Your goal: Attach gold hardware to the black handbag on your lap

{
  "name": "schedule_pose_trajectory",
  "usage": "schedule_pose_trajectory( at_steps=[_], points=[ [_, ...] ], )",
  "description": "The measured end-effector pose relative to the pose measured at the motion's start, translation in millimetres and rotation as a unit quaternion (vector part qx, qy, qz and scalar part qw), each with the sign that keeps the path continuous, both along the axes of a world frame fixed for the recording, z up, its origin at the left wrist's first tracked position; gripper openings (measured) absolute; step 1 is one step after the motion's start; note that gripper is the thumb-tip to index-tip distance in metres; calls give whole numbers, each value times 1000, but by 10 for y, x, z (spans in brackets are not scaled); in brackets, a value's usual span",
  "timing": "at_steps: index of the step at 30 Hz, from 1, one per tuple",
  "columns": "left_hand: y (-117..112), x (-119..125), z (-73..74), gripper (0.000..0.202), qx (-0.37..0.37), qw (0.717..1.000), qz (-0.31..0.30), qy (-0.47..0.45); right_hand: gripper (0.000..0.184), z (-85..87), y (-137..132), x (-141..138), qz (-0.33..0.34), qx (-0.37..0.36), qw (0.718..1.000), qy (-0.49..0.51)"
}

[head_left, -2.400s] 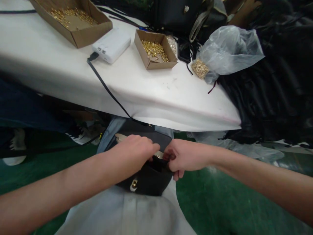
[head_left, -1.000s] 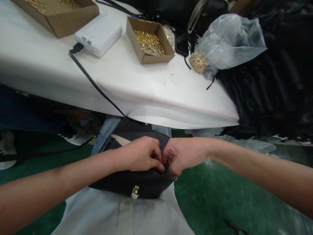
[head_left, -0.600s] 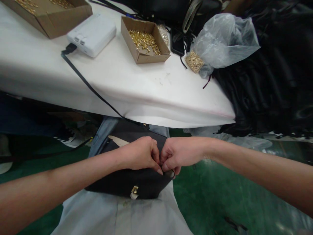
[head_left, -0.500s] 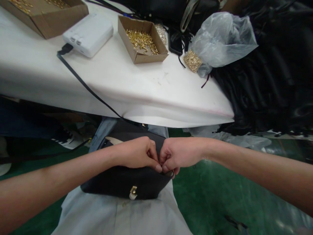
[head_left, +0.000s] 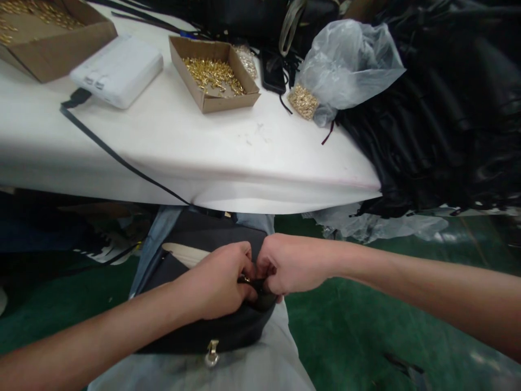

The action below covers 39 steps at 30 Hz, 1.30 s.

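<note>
A black handbag (head_left: 232, 330) lies across the lap, its pale lining (head_left: 185, 254) showing at the opened left side. On its near face hangs a gold clasp (head_left: 212, 353). My left hand (head_left: 226, 279) is closed at the bag's opening, thumb and fingers pinching the edge, with a tiny gold glint between them. Right beside it, my right hand (head_left: 295, 263) is closed on the right end of the same opening. Its fingertips curl inward and are partly hidden.
On the white-covered table (head_left: 228, 157) stand a cardboard tray (head_left: 230, 103) of small gold pieces, a white power bank (head_left: 118, 73) with a black cable, and a plastic bag (head_left: 350, 65). Black material (head_left: 427, 141) is piled at right. Another cardboard box (head_left: 65, 51) sits at far left.
Both hands have shifted slightly down and left in view. My left thumb and fingers have parted a little, exposing the bag's opening between the hands. The whole view has moved slightly.
</note>
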<state>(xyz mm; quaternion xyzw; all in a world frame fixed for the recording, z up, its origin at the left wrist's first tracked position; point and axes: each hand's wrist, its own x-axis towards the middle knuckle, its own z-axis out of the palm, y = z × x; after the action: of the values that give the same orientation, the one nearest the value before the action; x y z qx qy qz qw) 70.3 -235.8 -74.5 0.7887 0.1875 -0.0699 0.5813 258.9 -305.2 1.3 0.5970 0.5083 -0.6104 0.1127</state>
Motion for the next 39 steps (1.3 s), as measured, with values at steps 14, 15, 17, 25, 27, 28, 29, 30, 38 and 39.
schedule_pose_trajectory(
  at_steps=[14, 15, 17, 25, 27, 28, 29, 30, 38, 39],
  points=[
    [92, 14, 31, 12, -80, 997, -22, 11, 15, -49, 17, -7, -95, -68, 993, 23],
    [76, 21, 18, 10, -75, 997, -16, 17, 16, -50, 16, -8, -104, -75, 991, 24],
    [41, 35, -8, 7, -67, 997, 3, 31, 17, -58, 10, -6, -109, -79, 990, 29],
    [-32, 71, -36, 20, -79, 995, 53, 40, 18, -92, -12, -36, -141, -77, 986, 34],
    [-32, 76, -30, 24, -67, 995, 57, 44, 18, -99, -12, -49, -151, -81, 985, 37],
    [-33, 78, -28, 24, -63, 995, 58, 45, 18, -107, -14, -54, -156, -80, 984, 38],
    [-34, 82, -27, 25, -60, 996, 57, 44, 18, -118, -20, -56, -160, -77, 983, 36],
    [-36, 85, -26, 24, -57, 996, 54, 42, 18, -133, -30, -55, -162, -72, 984, 33],
    [16, 95, -6, 12, -35, 999, 4, 27, 18, -211, -119, -9, -147, -37, 988, 26],
    [31, 91, 0, 11, -35, 999, -5, 24, 17, -212, -123, -6, -148, -38, 988, 23]
  ],
)
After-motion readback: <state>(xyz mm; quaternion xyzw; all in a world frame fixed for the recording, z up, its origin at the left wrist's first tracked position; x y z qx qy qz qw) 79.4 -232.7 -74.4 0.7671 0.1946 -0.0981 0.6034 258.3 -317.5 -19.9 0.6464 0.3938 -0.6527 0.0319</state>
